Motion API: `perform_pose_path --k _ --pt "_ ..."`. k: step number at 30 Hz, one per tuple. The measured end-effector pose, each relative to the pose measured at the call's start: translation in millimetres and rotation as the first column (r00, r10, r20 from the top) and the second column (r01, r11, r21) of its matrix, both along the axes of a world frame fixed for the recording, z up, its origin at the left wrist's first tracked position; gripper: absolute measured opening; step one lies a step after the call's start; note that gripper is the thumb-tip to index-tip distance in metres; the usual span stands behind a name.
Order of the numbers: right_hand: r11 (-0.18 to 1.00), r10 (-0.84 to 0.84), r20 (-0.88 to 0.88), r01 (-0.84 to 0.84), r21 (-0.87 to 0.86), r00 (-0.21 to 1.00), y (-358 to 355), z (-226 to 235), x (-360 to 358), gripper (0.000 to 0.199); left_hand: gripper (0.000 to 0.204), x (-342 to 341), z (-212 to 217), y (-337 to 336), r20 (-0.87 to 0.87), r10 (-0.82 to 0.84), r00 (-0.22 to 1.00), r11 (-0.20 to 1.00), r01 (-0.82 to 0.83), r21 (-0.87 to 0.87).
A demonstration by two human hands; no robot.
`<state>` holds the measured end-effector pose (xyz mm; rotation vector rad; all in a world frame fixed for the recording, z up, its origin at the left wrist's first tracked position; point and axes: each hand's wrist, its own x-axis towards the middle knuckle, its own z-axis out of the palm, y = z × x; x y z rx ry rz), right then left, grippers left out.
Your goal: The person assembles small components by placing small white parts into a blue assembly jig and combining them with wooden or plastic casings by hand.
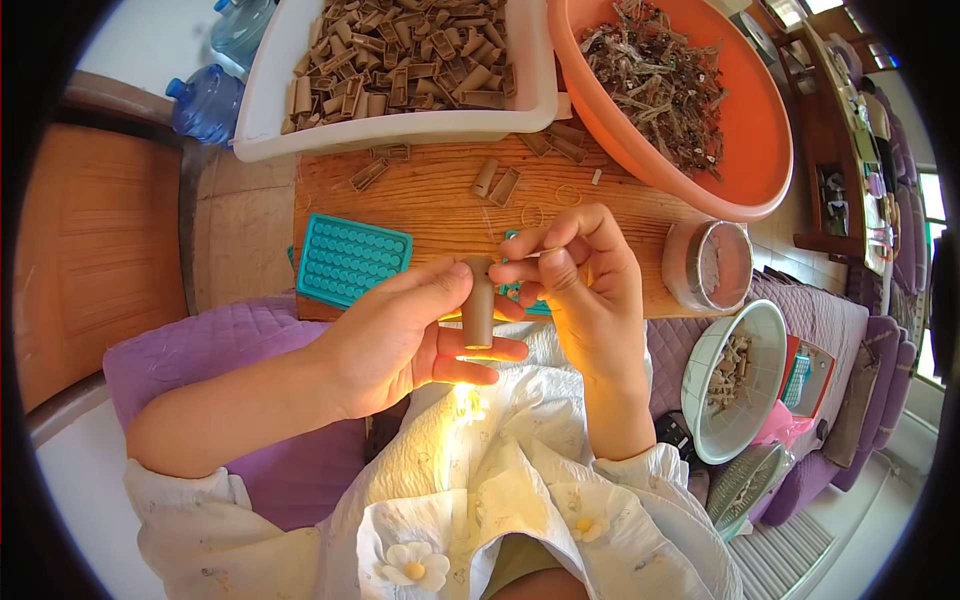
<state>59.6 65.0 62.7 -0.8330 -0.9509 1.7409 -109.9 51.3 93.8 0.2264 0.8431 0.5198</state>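
clip (478,302), tan, oblong, upright, pinched in left hand (400,340); right hand (580,280) fingers closed at its top.

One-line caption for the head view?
Left hand holds a brown tube upright; right hand pinches at its top.

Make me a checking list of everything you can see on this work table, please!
Surface: wooden board, scattered with loose brown pieces.
Job's things: small brown tube held upright by left hand; right hand pinches at its top.
Clutter: white tray of brown pieces, orange basin of thin dark bits, teal mould, round tin, white bowl.
Fingers: both hands closed around the tube.
Cables: nothing seen.
Surroundings: purple quilted cover, blue water bottles, wooden shelf.
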Motion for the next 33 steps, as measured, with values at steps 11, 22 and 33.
perform_pose_path --k 11,22,33 --pt "0.999 -0.029 -0.087 0.033 0.036 0.996 -11 -17 -11 0.005 0.036 1 2 -1 -0.032 -0.052 0.998 0.998 0.053 0.034" --pt "0.987 -0.137 -0.106 0.145 0.076 0.985 -28 -23 -14 0.004 0.037 4 3 -7 -0.117 -0.084 0.990 0.983 0.102 0.155" --pt "0.969 -0.172 0.047 0.160 0.186 0.984 -35 -25 -24 0.005 0.036 5 -1 -10 -0.148 -0.056 0.987 0.984 0.079 0.158"
